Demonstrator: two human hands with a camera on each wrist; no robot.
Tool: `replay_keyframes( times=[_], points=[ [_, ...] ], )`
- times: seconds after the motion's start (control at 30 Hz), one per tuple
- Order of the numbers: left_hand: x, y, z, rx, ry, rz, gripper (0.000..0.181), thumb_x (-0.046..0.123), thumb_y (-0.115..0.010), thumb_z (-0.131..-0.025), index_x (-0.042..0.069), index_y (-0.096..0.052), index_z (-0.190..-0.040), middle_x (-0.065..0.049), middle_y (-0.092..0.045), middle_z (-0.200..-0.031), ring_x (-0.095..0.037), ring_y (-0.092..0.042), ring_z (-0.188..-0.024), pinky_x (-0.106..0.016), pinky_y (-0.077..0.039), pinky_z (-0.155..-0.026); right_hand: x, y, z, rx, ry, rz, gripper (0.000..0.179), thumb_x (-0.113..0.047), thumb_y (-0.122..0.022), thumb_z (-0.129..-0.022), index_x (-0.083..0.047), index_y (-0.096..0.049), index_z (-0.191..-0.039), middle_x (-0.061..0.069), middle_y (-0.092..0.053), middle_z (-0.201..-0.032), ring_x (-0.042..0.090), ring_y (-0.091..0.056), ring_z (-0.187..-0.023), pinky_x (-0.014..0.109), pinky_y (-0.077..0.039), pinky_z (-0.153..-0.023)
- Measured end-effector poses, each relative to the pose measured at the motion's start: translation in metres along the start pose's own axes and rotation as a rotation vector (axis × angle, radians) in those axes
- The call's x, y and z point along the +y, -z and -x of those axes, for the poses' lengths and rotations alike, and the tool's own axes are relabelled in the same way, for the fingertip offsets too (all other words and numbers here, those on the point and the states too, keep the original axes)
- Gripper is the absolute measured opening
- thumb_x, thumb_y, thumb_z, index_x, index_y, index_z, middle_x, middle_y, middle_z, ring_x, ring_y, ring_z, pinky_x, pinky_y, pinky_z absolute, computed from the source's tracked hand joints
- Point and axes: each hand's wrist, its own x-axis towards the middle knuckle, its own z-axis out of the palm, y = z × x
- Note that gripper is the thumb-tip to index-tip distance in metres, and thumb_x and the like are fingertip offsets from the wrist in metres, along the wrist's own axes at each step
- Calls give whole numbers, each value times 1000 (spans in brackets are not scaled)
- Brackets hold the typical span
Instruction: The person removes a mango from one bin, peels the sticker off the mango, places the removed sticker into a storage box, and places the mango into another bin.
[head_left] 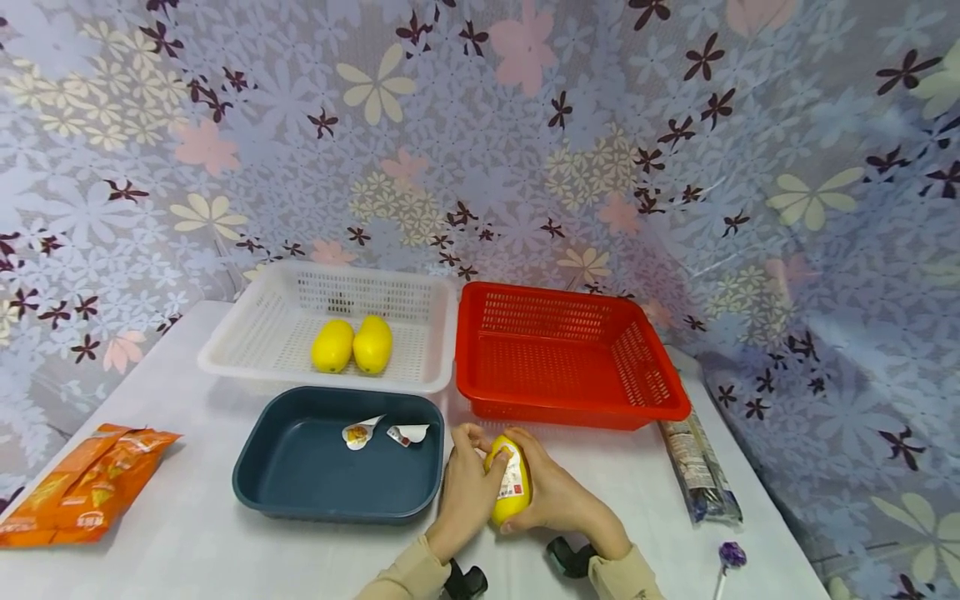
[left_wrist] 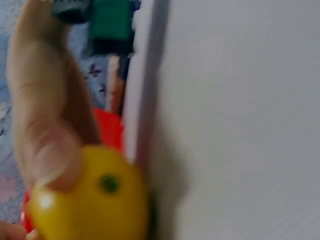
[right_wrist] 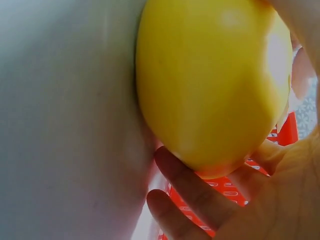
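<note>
Between both hands is a yellow mango (head_left: 512, 502) with a white printed label (head_left: 511, 473) on its upper side. My right hand (head_left: 558, 496) holds it from the right, thumb near its lower end and fingers about its far side. From the left, my left hand (head_left: 468, 483) grips the mango's upper part, its thumb at the label's edge. In the left wrist view, the right thumb (left_wrist: 55, 160) presses beside a green stem spot on the mango (left_wrist: 100, 210). The right wrist view shows the mango's bare side (right_wrist: 210, 85) against the right fingers (right_wrist: 195, 195).
A white basket (head_left: 247, 333) holds two yellow mangoes (head_left: 352, 344). Right of it stands a red basket (head_left: 562, 408). Two peeled labels (head_left: 382, 432) lie in a dark blue tray (head_left: 292, 467). An orange snack bag (head_left: 90, 487), a long packet (head_left: 697, 467) and a purple lollipop (head_left: 732, 556) lie at the sides.
</note>
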Motion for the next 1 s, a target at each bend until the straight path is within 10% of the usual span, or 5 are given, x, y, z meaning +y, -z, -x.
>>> replay_keyframes(
  times=[0.13,0.3,0.57,0.77,1.0],
  points=[
    [3,4,-5,23,-48,44,42,1,-67,-82,5,-44,-117,-2,-60,-78,-8,-50,-68,-19,-42,-63,0,1,0,-5,-4,-8,118,-29,-94,-54,-7,-26,-148,15,-32,-152,24,-49,-122,40,-44,-103],
    [7,4,-3,15,-144,-134,21,3,-70,-81,4,-61,-99,1,-57,-75,-9,-48,-70,-20,-42,-64,0,2,1,-6,-10,-6,120,-29,-94,-53,-6,-25,-149,15,-30,-154,25,-47,-126,44,-43,-105],
    [27,17,0,28,-297,-188,10,8,-76,-79,12,-68,-81,-4,-54,-97,-17,-51,-92,-29,-46,-80,1,5,1,-28,-24,-6,120,-33,-93,-56,-7,-22,-150,14,-31,-153,22,-50,-120,46,-43,-103],
    [44,63,-13,111,-334,-165,11,11,-78,-78,16,-69,-80,-6,-52,-97,-19,-51,-86,-31,-45,-73,-1,4,-1,-32,-38,-20,121,-34,-93,-56,-8,-22,-150,13,-32,-152,23,-48,-121,50,-42,-105],
    [18,136,-31,33,-148,-295,8,16,-78,-81,13,-71,-82,-10,-54,-101,-18,-49,-74,-26,-41,-64,-3,1,0,-35,-47,-37,122,-34,-93,-56,-7,-20,-151,16,-27,-155,32,-43,-132,59,-36,-108]
  ],
)
